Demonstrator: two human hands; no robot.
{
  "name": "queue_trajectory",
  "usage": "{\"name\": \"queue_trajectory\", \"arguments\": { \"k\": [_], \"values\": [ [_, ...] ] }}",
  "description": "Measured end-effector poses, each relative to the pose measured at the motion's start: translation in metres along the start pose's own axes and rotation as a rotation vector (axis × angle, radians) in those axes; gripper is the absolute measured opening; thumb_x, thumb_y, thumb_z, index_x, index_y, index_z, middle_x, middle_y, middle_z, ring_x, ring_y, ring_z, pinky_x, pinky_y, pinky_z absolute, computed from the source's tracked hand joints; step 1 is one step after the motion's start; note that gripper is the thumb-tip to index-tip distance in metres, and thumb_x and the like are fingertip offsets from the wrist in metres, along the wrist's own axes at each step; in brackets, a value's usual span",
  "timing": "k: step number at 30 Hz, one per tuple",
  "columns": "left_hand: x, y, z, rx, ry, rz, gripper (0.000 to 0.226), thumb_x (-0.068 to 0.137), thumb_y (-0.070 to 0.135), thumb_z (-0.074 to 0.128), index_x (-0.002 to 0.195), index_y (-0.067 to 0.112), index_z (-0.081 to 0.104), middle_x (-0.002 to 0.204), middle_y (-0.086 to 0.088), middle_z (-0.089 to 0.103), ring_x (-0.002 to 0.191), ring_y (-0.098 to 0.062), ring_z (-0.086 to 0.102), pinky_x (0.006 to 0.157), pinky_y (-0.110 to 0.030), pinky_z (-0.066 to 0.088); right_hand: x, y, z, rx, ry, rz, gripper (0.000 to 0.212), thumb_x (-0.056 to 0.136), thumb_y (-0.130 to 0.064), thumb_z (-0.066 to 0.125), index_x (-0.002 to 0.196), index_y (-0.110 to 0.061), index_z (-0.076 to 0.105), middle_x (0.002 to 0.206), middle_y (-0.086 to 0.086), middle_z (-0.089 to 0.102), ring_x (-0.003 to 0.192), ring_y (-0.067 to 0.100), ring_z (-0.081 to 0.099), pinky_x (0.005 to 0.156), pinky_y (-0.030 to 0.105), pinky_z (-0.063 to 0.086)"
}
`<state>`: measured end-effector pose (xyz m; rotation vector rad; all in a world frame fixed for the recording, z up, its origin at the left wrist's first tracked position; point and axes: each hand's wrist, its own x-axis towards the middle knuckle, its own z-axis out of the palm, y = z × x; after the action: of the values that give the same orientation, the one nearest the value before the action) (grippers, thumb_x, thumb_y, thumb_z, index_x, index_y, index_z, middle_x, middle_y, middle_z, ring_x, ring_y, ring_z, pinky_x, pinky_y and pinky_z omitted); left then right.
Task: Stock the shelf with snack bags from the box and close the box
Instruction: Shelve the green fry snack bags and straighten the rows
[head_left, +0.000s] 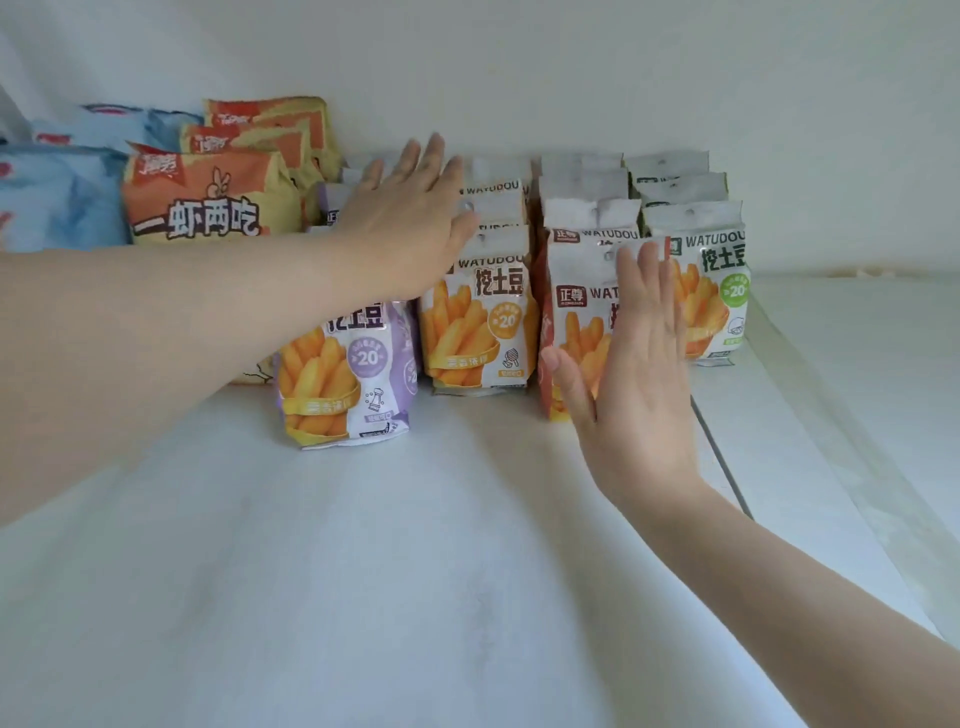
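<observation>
Mid-frame on white shelf (415, 545): upright snack bags in rows. Left hand (410, 218), fingers straight and spread, flat over top of purple bag (348, 374), beside yellow bag (480, 317). Right hand (631, 374), fingers straight together, pressed flat on front of red bag (571, 317), green bag (714, 291) just right. Orange bags (208, 202) upper left.

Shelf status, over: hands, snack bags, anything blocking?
Left hand open, flat on the purple bag row. Right hand open, pressing the red-orange fries bag. Bags upright in rows on shelf. Box not in view.
</observation>
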<state>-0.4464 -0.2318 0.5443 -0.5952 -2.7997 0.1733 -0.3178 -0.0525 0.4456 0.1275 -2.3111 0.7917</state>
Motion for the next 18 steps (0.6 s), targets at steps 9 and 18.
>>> {"name": "queue_trajectory", "arguments": {
  "k": [9, 18],
  "values": [
    [0.028, -0.001, 0.016, 0.027, -0.26, 0.094, 0.067, 0.099, 0.054, 0.009, 0.152, 0.02, -0.012, 0.16, -0.001, -0.014, 0.149, -0.021, -0.001, 0.117, -0.054, -0.007, 0.036, -0.007, 0.017, -0.419, -0.145, -0.039, 0.078, 0.093, -0.057, 0.01, 0.157, -0.013, 0.004, 0.165, 0.008, -0.004, 0.152, 0.022, -0.009, 0.123, 0.038, -0.009],
    [0.004, -0.016, 0.013, -0.047, -0.018, 0.138, 0.062, 0.101, 0.047, 0.014, 0.153, 0.018, -0.003, 0.161, -0.005, -0.008, 0.149, -0.022, -0.001, 0.119, -0.049, -0.004, 0.033, -0.015, 0.015, -0.379, -0.18, -0.05, 0.069, 0.102, -0.047, 0.03, 0.157, -0.011, 0.009, 0.165, 0.009, 0.001, 0.153, 0.024, -0.005, 0.123, 0.037, -0.007]
  ]
}}
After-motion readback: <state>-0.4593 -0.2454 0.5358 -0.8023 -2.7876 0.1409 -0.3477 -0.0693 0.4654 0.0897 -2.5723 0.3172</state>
